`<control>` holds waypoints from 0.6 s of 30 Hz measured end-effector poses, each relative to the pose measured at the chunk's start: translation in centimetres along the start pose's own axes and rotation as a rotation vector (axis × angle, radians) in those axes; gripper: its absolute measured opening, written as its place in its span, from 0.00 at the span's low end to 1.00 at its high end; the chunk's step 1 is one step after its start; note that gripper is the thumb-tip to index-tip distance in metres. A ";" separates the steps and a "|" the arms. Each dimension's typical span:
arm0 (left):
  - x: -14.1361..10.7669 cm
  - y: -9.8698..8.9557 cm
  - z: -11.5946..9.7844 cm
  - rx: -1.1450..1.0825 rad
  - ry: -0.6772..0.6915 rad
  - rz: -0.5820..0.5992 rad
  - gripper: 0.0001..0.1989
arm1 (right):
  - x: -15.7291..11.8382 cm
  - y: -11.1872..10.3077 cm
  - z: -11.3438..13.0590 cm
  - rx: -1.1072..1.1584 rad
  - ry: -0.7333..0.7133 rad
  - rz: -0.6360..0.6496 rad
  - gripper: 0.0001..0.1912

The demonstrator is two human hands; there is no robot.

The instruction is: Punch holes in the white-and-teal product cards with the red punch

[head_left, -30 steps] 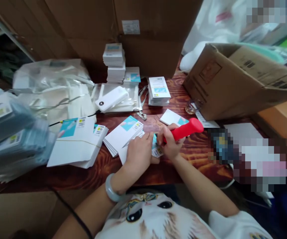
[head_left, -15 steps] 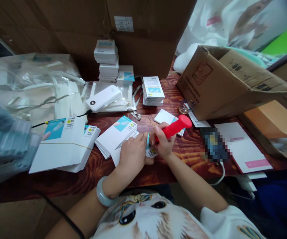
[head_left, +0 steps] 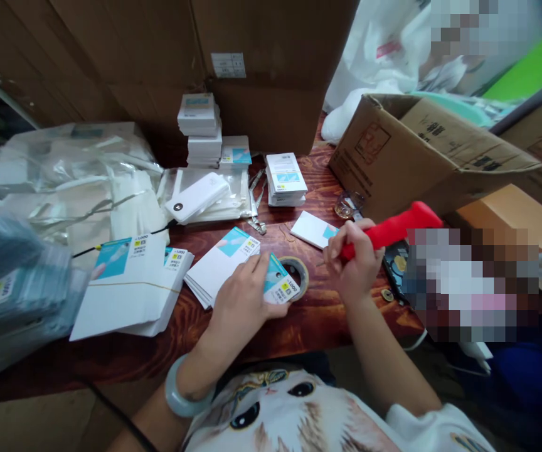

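My right hand point(head_left: 358, 260) is closed around the thick red handle of an awl point(head_left: 405, 226). Its thin tip points left and stands apart from the cards. My left hand point(head_left: 245, 298) grips blue-and-white printed cards point(head_left: 281, 282), fingers across the top and thumb along the near edge. A small dark hole shows in the blue part of the top card. Under the cards' right end lies a roll of tape point(head_left: 305, 276). My palm hides much of the cards, so their number is unclear. Just left is a fanned stack of similar cards point(head_left: 224, 260).
A rubber-banded card stack point(head_left: 123, 301) and plastic-wrapped bundles point(head_left: 21, 282) lie at left. Behind stand card piles point(head_left: 284, 179), a white power bank point(head_left: 198, 198) and a large carton point(head_left: 271, 69). An open cardboard box point(head_left: 393, 157) and a dark phone point(head_left: 396, 267) are at right.
My right hand has moved right with the awl, away from the cards. My left hand stays on the cards; the hole and the tape roll are now uncovered.
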State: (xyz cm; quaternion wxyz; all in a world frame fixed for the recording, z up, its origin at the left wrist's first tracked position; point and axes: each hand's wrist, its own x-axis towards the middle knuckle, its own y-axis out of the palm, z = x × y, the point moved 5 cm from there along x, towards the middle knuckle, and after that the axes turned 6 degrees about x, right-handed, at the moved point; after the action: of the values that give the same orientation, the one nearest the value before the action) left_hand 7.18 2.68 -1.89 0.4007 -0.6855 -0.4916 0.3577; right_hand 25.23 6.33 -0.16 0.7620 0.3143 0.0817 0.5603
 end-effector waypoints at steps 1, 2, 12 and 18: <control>-0.3 -0.7 0.6 -0.097 0.000 -0.066 0.44 | 0.1 -0.2 0.1 -0.077 0.083 0.006 0.16; -0.6 -1.4 1.1 -0.215 -0.002 -0.128 0.44 | 0.1 -0.4 -0.1 -0.150 0.177 0.029 0.16; -2.9 0.6 2.1 -1.331 -0.155 0.076 0.55 | -3.9 1.3 -0.6 -0.235 0.392 0.373 0.12; -4.8 1.8 1.4 -1.551 -0.212 0.443 0.55 | -4.3 1.9 1.5 -0.342 0.212 0.342 0.07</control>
State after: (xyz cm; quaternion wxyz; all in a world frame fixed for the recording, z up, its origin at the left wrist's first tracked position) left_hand 5.40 -1.99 -3.69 -0.3169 -0.8117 -0.4880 0.0494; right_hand 22.90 2.15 1.09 0.6856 0.1295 0.0109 0.7163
